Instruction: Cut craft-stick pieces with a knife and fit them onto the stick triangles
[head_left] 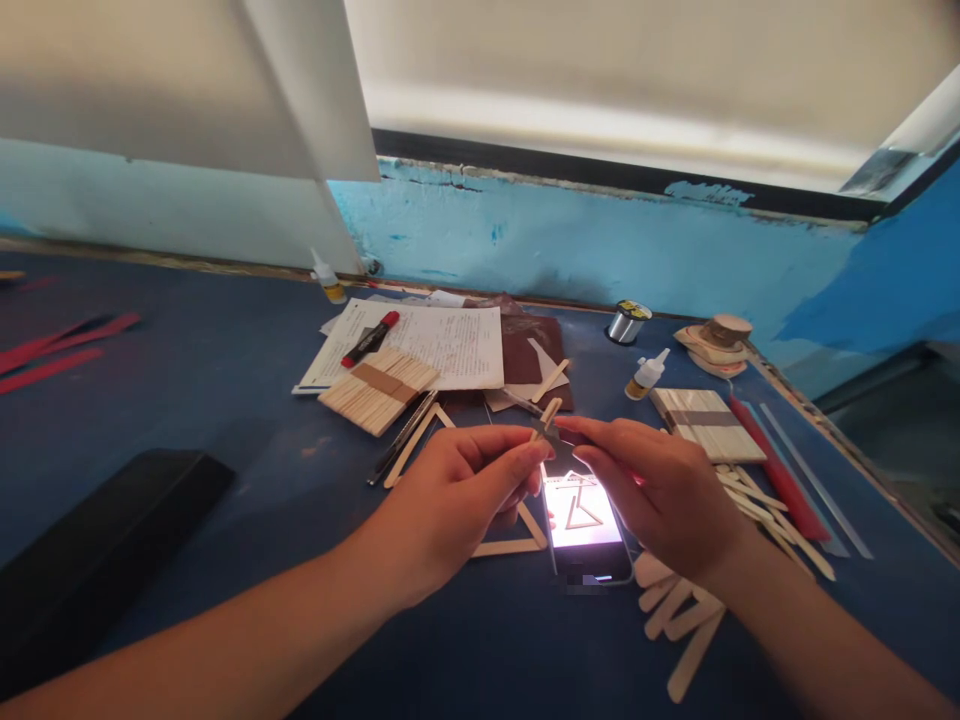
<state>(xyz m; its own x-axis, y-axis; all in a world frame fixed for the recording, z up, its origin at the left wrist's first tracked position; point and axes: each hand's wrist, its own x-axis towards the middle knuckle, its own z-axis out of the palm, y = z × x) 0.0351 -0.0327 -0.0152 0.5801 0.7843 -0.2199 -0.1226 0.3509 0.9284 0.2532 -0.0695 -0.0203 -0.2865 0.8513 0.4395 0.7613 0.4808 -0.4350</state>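
My left hand [480, 480] is closed, pinching a wooden craft stick [553, 408] whose end sticks up past the fingertips. My right hand [660, 490] is closed on a thin, flat grey piece [553, 436] laid against that stick. Whether it is a blade or a strip of sandpaper I cannot tell. Below both hands a lit phone [589, 520] shows a drawing of a figure made of sticks. Craft sticks joined at their ends into a frame [510, 548] lie on the table, partly hidden by my left hand.
Loose craft sticks [694, 610] lie at the right, near a banded stick bundle [709, 425] and a glue bottle [646, 376]. Farther back are another stick bundle [379, 388], papers [450, 345], a marker [370, 338] and a wire spool [628, 322]. A black case [120, 540] occupies the left.
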